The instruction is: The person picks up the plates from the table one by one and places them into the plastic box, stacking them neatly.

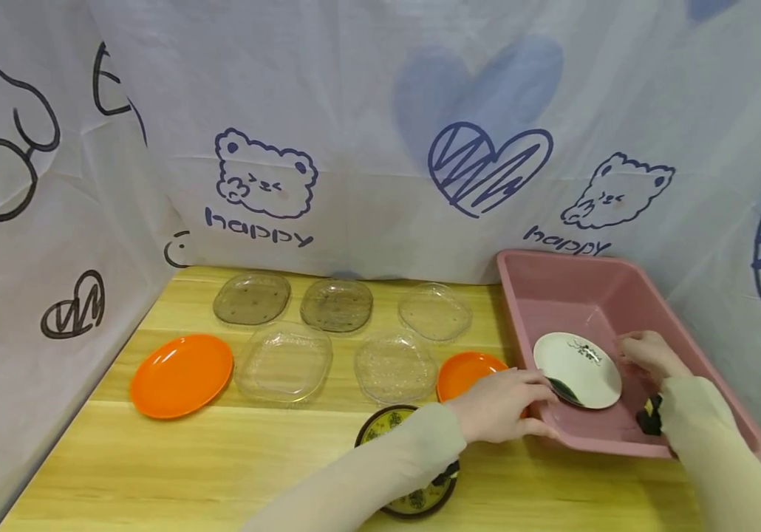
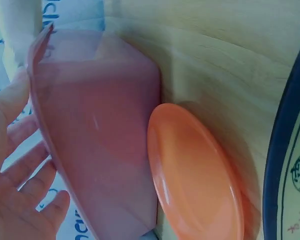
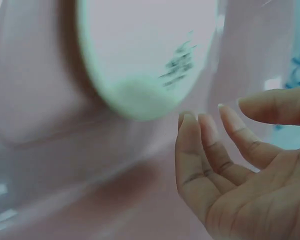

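A white plate (image 1: 577, 369) with a dark floral print and a green leaf mark is inside the pink basin (image 1: 570, 283). My right hand (image 1: 649, 355) is in the basin beside the plate, its fingers loosely bent and, in the right wrist view, apart from the plate's edge (image 3: 145, 107). Across the basin's near left corner reaches my left hand (image 1: 503, 403), fingers relaxed and spread at the rim; whether they touch it I cannot tell. Partly hidden under that hand is an orange plate (image 1: 467, 372), which stands close to the basin's outer wall (image 2: 105, 130) in the left wrist view.
A second orange plate (image 1: 182, 375) lies at the table's left. Several clear dishes, such as this one (image 1: 285, 362), and two smoky ones (image 1: 252, 298) (image 1: 337, 304) fill the back. A dark-rimmed patterned plate (image 1: 418, 501) lies under my left forearm. Printed cloth (image 1: 367, 148) hangs behind.
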The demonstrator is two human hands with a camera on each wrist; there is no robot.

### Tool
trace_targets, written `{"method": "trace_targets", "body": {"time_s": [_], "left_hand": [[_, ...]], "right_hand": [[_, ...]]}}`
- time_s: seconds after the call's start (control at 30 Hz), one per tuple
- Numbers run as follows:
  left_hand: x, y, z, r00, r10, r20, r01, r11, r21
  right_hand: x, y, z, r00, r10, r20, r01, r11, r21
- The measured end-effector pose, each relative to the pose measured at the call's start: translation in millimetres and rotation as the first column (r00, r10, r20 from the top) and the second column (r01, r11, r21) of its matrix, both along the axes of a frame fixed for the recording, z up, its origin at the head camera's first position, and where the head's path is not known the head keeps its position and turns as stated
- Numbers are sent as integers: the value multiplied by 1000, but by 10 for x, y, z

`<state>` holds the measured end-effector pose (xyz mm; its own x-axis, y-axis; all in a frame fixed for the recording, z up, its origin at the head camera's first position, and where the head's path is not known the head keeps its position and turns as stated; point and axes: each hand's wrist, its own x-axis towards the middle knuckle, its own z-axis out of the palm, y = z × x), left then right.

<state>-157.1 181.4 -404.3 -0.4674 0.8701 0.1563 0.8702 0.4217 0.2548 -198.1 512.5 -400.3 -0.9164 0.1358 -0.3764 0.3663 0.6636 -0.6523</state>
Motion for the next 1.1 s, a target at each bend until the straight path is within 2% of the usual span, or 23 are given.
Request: {"method": "trace_targets", "body": {"time_s": [0.13, 0.23, 0.37, 0.57, 0.7, 0.87, 0.97, 1.1], "left_hand": [[-35, -117, 70, 996, 41, 75, -46, 997, 64], [-55, -252, 110, 992, 96, 80, -104, 989, 103], [-69, -444, 103, 981, 170, 96, -181, 976, 121], [-104, -733, 14, 950, 251, 184, -275, 955, 114], [-129, -909, -39, 926, 298, 232, -329, 938, 110], [-139, -1120, -84, 907, 343, 245, -379, 918, 119], [-129, -1239, -97, 891, 368, 267, -410, 904, 120], [-117, -1385, -126, 872, 398, 285, -444, 888, 118]], "right_hand": [[-6, -198, 193, 995, 19, -93, -14, 998, 55], [-17, -388, 331, 986, 23, -166, -11, 997, 73], [34, -692, 512, 963, 26, -269, -16, 999, 36], [226, -1156, 660, 908, 29, -418, -46, 998, -30], [356, -1420, 688, 853, 32, -521, -99, 990, -100], [476, -1756, 659, 793, 7, -609, -187, 955, -232], [554, -1943, 619, 782, -9, -624, -236, 921, -310], [675, -2167, 540, 785, -50, -618, -296, 846, -444]]}}
